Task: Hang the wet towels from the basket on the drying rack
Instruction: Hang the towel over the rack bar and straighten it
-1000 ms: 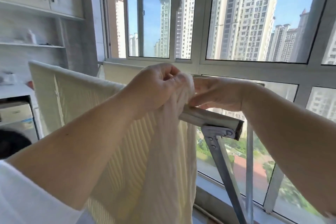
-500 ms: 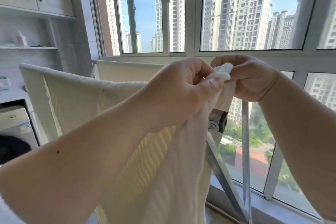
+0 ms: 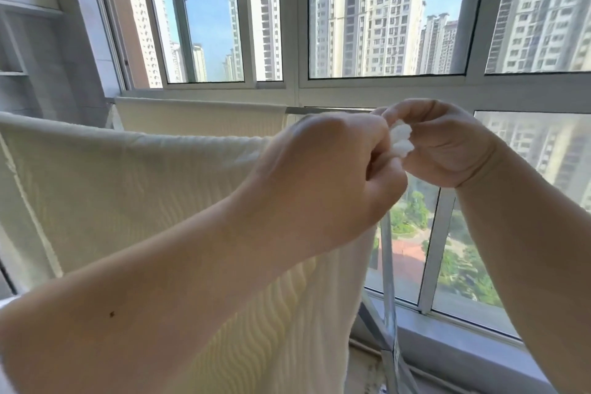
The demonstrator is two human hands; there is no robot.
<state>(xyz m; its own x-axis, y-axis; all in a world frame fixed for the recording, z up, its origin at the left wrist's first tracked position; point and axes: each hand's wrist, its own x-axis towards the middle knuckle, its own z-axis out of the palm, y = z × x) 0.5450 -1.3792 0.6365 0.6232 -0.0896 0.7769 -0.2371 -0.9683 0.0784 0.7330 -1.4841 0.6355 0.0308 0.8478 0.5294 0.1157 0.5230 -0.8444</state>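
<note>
A cream ribbed towel (image 3: pixel 105 189) hangs stretched from the left toward the middle and drops below my forearm. My left hand (image 3: pixel 326 176) is shut on its bunched right end. My right hand (image 3: pixel 447 144) pinches the same white corner (image 3: pixel 399 139) from the other side, the two hands touching. A second cream towel (image 3: pixel 198 117) hangs on the far rail of the metal drying rack (image 3: pixel 326 110). The near rail is hidden behind my hands and the towel. The basket is not in view.
The rack's metal legs (image 3: pixel 388 281) run down to the floor at the right of the towel. Large windows (image 3: pixel 383 9) and a grey sill (image 3: pixel 447 329) stand close behind. White wall shelves (image 3: pixel 19 9) are at the far left.
Both hands have lifted the towel's corner up off the near rail's end and pulled it right. The rail end and its bracket, visible earlier, are now covered. The view has risen.
</note>
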